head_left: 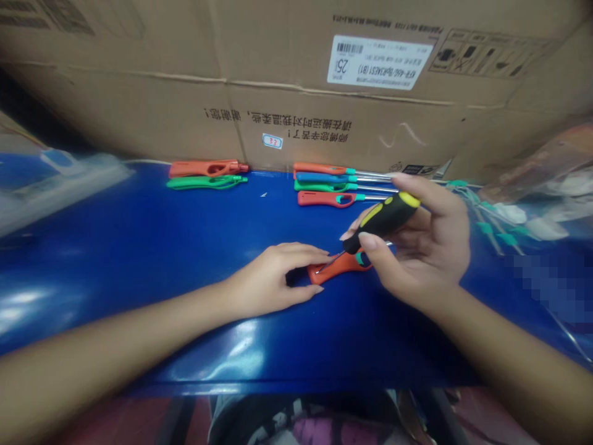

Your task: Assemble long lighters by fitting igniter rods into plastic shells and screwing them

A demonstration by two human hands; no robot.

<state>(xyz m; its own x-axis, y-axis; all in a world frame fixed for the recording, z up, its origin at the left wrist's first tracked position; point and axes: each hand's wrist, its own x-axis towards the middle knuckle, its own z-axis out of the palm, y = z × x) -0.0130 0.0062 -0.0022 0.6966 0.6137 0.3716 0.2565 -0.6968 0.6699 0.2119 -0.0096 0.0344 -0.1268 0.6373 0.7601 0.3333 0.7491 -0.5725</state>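
An orange lighter (340,267) with a long-nosed shape lies on the blue table, its handle end toward the left. My left hand (278,275) grips that end between thumb and fingers. In my right hand (430,238) is a screwdriver (386,219) with a black and yellow handle, held at a slant. Its thin metal shaft runs down to the left, and the tip meets the lighter's body near the left end. Part of the lighter's trigger area and nozzle is hidden behind my right fingers.
Several finished-looking lighters (328,199) with metal nozzles lie in a stack before the cardboard wall (278,93). Orange and green lighter bodies (204,169) without nozzles rest farther left. Plastic bags (60,185) stand at the left; metal rods with green ends (484,227) lie at right.
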